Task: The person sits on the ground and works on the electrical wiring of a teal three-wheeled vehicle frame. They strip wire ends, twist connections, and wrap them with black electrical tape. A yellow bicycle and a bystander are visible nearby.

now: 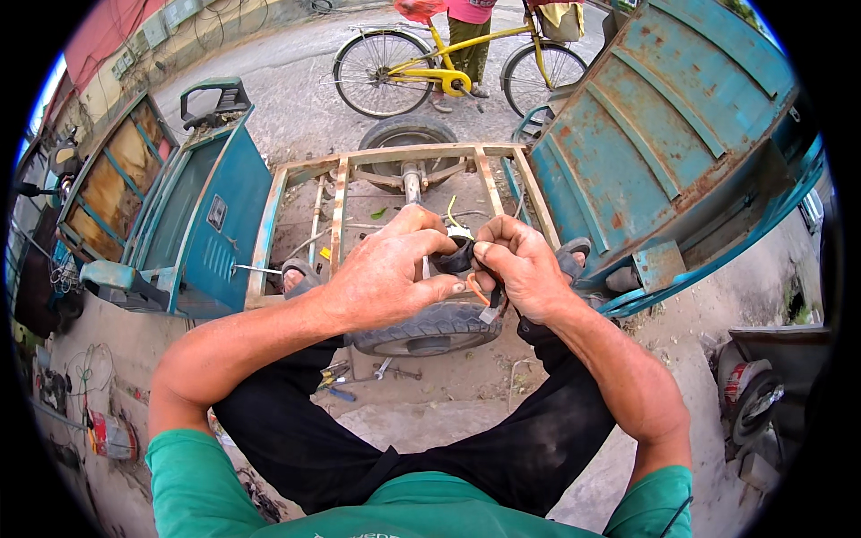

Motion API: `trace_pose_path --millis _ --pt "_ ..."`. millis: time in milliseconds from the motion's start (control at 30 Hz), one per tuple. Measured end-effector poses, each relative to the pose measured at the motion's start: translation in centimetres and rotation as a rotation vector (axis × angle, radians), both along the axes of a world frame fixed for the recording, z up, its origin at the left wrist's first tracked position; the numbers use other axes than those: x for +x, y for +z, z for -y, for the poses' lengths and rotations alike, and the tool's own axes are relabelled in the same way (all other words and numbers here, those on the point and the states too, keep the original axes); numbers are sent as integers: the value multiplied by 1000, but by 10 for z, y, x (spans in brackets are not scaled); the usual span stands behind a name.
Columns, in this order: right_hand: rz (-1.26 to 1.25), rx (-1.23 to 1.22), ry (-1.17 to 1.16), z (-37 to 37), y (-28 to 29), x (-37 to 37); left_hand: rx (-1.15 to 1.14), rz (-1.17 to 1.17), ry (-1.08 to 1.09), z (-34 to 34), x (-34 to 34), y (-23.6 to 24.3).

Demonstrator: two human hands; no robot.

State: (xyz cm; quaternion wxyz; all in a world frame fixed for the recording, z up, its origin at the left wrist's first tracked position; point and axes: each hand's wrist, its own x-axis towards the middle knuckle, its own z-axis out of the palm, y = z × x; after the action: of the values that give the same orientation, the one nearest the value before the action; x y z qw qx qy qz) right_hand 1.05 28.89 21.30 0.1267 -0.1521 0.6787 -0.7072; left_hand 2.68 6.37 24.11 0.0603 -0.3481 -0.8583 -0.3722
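Between my hands, above the frame of a three-wheeled cart, is a black-sheathed wire bundle (455, 258). My left hand (381, 269) curls its fingers against the bundle's left side, its thumb stretched below. The thumb and fingers of my right hand (523, 269) pinch the bundle from the right. An orange wire (477, 288) hangs under the grip, and a pale connector (489, 315) dangles beside it. A yellow-green wire (451, 212) sticks up behind. Whether the black part is tape or sleeve, I cannot tell.
The rusty metal frame (341, 202) spans ahead, with a tyre (429, 330) beneath my hands and another tyre (408, 132) beyond. A blue cab panel (224, 215) stands left, a tilted blue cargo bed (646, 134) right. Wrenches (384, 368) lie below. A person stands by a yellow bicycle (457, 76).
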Motion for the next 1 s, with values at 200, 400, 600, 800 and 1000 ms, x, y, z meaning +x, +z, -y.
trace_pose_path --millis 200,400,600,800,1000 --pt "-31 52 -54 6 -2 3 15 17 -89 3 -15 -14" --pt "276 -269 10 9 5 10 128 89 -174 8 -17 -20" --pt "277 -199 74 1 12 12 -50 63 -152 9 -9 4" --pt "136 60 -28 3 23 16 27 -93 -182 8 0 -3" --pt "-6 101 -26 4 15 12 84 -63 -150 10 -3 -14"
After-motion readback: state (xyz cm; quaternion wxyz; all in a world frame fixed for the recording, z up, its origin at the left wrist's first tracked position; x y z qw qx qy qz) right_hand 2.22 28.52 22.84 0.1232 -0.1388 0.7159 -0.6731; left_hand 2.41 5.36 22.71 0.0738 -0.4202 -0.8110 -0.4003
